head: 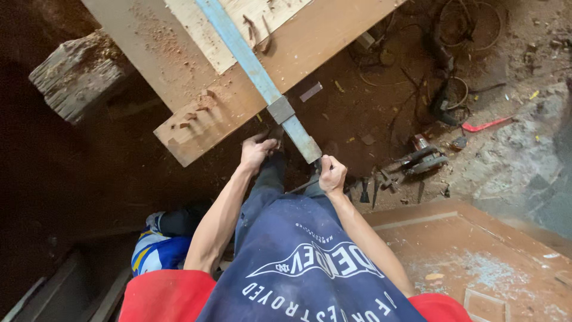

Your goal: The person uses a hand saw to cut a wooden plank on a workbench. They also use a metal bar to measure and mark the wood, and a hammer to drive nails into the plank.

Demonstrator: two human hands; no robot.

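Note:
A long blue metal bar clamp [244, 53] lies diagonally across a brown wooden board [310, 42], its grey sliding jaw [280, 110] at the board's near edge. My left hand [256, 152] is curled around a dark part of the clamp just under that edge. At the bar's near end, my right hand [332, 174] grips the dark clamp handle [307, 183]. The board's near corner has notches [193, 116] cut into it, with wood chips scattered around. A pale plywood sheet [238, 24] lies on top of the board, under the bar.
A weathered timber block [77, 71] sits at the left. On the dirt floor to the right lie a power saw [424, 160], a red-handled tool [485, 125] and tangled cables [453, 36]. A dusty brown panel [476, 250] fills the lower right.

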